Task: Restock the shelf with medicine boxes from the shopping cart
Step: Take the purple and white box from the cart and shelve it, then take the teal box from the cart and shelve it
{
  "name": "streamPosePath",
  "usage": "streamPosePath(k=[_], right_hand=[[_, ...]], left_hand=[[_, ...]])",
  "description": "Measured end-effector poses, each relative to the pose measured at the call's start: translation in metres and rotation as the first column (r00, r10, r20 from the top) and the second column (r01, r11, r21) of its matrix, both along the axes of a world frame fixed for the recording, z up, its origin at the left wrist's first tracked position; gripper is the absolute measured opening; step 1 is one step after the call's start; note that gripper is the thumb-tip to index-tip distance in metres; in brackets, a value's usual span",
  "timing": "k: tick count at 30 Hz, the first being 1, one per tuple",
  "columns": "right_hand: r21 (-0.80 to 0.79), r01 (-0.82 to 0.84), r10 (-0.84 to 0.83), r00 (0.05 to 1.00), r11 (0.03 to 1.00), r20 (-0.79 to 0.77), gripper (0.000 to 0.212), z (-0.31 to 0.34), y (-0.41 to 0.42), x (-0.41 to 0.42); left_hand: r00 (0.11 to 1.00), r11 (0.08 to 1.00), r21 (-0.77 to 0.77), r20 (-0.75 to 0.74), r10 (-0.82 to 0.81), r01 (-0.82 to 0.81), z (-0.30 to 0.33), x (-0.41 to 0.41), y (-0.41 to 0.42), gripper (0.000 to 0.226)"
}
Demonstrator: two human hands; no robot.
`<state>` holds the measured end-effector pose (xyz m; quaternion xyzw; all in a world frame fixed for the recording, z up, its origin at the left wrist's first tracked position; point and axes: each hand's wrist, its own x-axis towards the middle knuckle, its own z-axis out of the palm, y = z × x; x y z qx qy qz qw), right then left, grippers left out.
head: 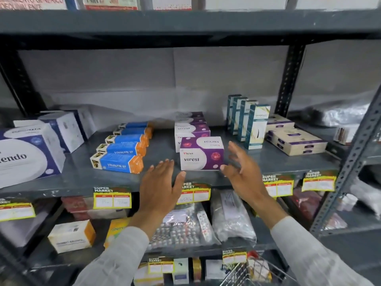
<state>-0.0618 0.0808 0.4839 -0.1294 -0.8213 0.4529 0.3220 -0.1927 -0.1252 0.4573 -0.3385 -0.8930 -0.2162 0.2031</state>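
Both our hands are spread open and empty: left hand (159, 183) just left of the front Viresi box (201, 153) on the shelf (82, 176), right hand (242, 166) just right of it.

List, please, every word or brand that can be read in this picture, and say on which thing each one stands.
"viresi": front purple box.
"VIVALYN EF": front blue-and-orange box.
"SUPER MARKET": yellow price tag on the shelf edge.
"...endo", cut off: big white-and-blue box.
Handwritten prices, the teal boxes and the cream boxes: too blurred.
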Motion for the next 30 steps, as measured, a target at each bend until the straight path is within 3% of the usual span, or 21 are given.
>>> streamPosePath(k=[2, 4, 7, 11, 13, 16, 18, 21, 23, 27, 30], right_hand=[[0.012, 0.06, -0.059, 0.992, 0.998, -0.11, 0.056, -0.008, -0.01, 0.026], [-0.023, 0.098, -0.101, 0.98, 0.995, -0.17, 0.043, -0.028, -0.016, 0.055], [-0.088, 0.109, -0.119, 0.987, 0.99, -0.112, 0.03, -0.078, -0.017, 0.095], [-0.153, 0.135, -0.101, 0.972, 0.979, 0.21, 0.026, -0.176, -0.003, 0.144], [-0.212, 0.149, -0.032, 0.88, 0.966, 0.473, 0.029, -0.232, 0.008, 0.168], [-0.311, 0.199, 0.123, 0.628, 0.929, 0.768, 0.034, -0.307, 0.026, 0.211], [-0.346, 0.3, 0.181, 0.464, 0.889, 0.867, 0.039, -0.356, 0.035, 0.244], [-0.3, 0.4, 0.2, 0.273, 0.866, 0.941, 0.024, -0.432, 0.044, 0.295], [-0.262, 0.473, 0.188, 0.198, 0.842, 0.962, 0.03, -0.467, 0.045, 0.32], [-0.185, 0.508, 0.16, 0.094, 0.841, 0.983, 0.043, -0.519, 0.037, 0.346], [-0.107, 0.524, 0.045, 0.129, 0.845, 0.991, 0.054, -0.558, 0.031, 0.358]], left_hand=[[0.996, 0.967, 0.246, -0.069, -0.056, 0.071, -0.006, 0.015, -0.006, 0.053], [0.972, 0.916, 0.356, -0.204, -0.119, 0.187, -0.024, 0.035, -0.006, 0.045], [0.934, 0.898, 0.3, -0.257, -0.25, 0.323, -0.073, 0.076, 0.005, 0.044], [0.871, 0.866, 0.121, 0.017, -0.49, 0.485, -0.167, 0.135, 0.029, 0.043], [0.806, 0.828, -0.026, 0.247, -0.538, 0.56, -0.221, 0.164, 0.041, 0.042], [0.709, 0.742, -0.236, 0.567, -0.419, 0.628, -0.287, 0.203, 0.056, 0.057], [0.655, 0.672, -0.311, 0.673, -0.344, 0.672, -0.322, 0.222, 0.065, 0.064], [0.608, 0.601, -0.366, 0.748, -0.264, 0.711, -0.359, 0.242, 0.078, 0.065], [0.602, 0.607, -0.374, 0.767, -0.223, 0.701, -0.373, 0.248, 0.08, 0.07], [0.649, 0.714, -0.335, 0.73, -0.216, 0.615, -0.381, 0.249, 0.076, 0.065], [0.657, 0.711, -0.351, 0.725, -0.207, 0.61, -0.388, 0.249, 0.077, 0.066]])
